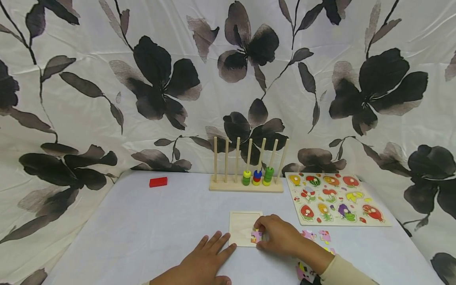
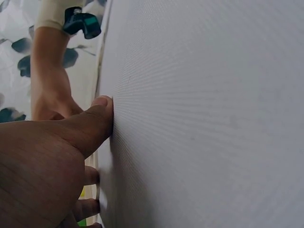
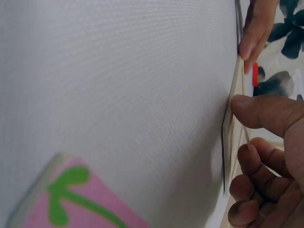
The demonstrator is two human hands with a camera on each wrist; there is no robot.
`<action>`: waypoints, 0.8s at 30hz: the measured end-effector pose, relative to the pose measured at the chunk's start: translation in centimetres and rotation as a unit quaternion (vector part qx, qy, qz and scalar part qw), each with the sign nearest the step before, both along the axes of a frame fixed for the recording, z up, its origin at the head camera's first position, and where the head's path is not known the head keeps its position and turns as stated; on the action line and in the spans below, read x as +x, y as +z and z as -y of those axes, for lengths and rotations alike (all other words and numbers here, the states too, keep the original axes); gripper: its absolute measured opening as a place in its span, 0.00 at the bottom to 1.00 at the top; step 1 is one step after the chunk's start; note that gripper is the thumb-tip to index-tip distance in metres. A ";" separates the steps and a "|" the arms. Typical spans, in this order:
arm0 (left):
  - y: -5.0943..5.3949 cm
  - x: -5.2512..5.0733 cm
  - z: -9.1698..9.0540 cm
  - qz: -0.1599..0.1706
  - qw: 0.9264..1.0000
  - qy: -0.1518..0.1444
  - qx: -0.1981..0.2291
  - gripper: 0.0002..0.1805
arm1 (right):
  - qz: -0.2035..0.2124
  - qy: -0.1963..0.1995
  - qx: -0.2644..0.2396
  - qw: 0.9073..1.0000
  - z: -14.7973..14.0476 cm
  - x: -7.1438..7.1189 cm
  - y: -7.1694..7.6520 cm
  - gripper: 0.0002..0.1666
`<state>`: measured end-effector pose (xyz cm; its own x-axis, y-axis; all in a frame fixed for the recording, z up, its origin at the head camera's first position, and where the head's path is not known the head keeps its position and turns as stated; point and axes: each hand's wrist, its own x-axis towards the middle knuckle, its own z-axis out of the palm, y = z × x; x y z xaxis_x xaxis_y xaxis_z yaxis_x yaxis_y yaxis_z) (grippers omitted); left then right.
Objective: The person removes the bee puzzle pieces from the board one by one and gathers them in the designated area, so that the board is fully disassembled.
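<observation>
A square wooden puzzle tray point(image 1: 238, 223) lies on the white table in front of me. My right hand point(image 1: 279, 236) pinches a pink jigsaw piece point(image 1: 256, 236) over the tray's lower right part. In the right wrist view the piece point(image 3: 246, 136) shows edge-on between thumb and fingers, tilted; whether it touches the tray floor I cannot tell. With fingers spread and straight, my left hand point(image 1: 206, 259) rests on the table, fingertips at the tray's lower left corner. Loose pink jigsaw pieces point(image 1: 325, 236) lie right of the tray, some partly hidden under the right forearm.
Behind the tray stands a wooden peg rack point(image 1: 246, 188) with coloured beads on some pegs. A fruit puzzle board point(image 1: 335, 200) lies at the back right. At the back left sits a red block point(image 1: 158, 182). A floral cloth point(image 1: 199, 118) hangs behind the table.
</observation>
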<state>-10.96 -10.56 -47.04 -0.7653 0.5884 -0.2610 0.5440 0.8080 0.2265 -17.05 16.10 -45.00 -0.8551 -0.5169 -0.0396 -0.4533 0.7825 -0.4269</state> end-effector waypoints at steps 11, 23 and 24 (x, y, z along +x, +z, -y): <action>-0.1 -0.2 -0.2 0.002 1.000 0.006 -0.014 0.47 | -0.018 -0.016 0.029 0.999 -1.7 0.8 0.4 0.25; 0.0 0.1 0.1 -0.021 1.000 -0.015 0.003 0.47 | -0.003 -0.034 0.033 0.999 -5.1 1.8 0.7 0.23; 0.0 0.1 0.1 -0.022 1.000 -0.016 0.003 0.47 | -0.004 -0.035 0.030 0.999 -5.4 1.9 0.8 0.23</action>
<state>-10.89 -10.71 -47.03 -0.7567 0.6142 -0.2240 0.5793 0.7888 0.2055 -15.13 21.53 -44.19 -0.8893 -0.4531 -0.0612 -0.4003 0.8363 -0.3746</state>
